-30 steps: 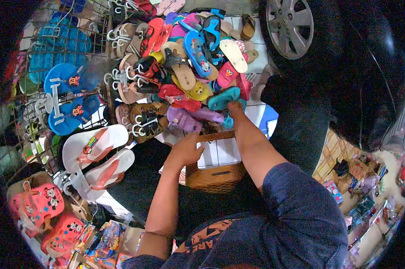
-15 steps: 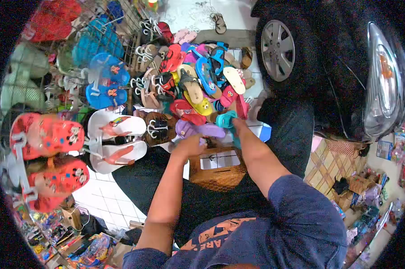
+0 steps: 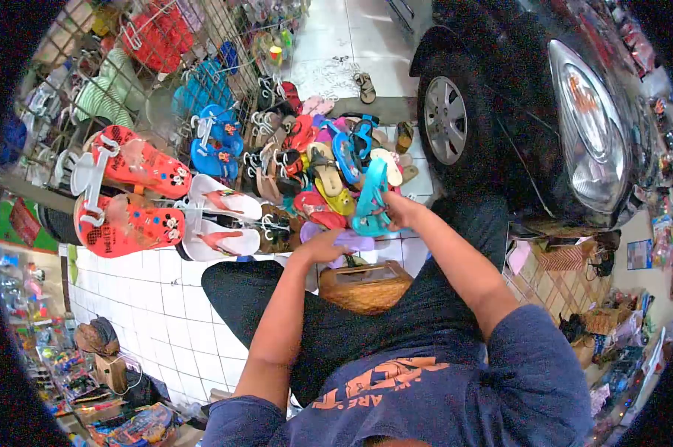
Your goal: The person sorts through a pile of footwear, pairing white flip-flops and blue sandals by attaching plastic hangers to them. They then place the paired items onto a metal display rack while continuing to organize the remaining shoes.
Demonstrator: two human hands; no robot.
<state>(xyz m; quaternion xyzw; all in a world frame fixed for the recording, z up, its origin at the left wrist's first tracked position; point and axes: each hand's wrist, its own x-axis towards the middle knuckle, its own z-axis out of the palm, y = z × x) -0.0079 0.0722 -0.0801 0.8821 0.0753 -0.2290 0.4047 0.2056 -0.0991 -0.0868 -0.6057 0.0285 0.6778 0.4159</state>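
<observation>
My right hand (image 3: 403, 211) grips a teal sandal (image 3: 371, 195), held up on its end above the front of a pile of mixed sandals. Fingers of my left hand (image 3: 323, 249) are closed around the near end of a purple sandal (image 3: 357, 241), low at the front of the pile. Just beyond my hands lie a yellow sandal (image 3: 342, 203) and a red sandal (image 3: 314, 206). A woven brown box (image 3: 366, 292) with a lighter top sits between my legs, right below my left hand.
Red cartoon sandals (image 3: 132, 223) and white sandals with orange straps (image 3: 221, 242) hang on white hangers at left, by a wire rack (image 3: 228, 30). A black car (image 3: 515, 127) with its wheel (image 3: 446, 119) stands close on the right. White floor tiles (image 3: 158, 305) lie at lower left.
My right hand has lifted the teal sandal from the pile and tipped it upright. My left hand stays at the purple sandal. The head view has shifted, showing more floor at left.
</observation>
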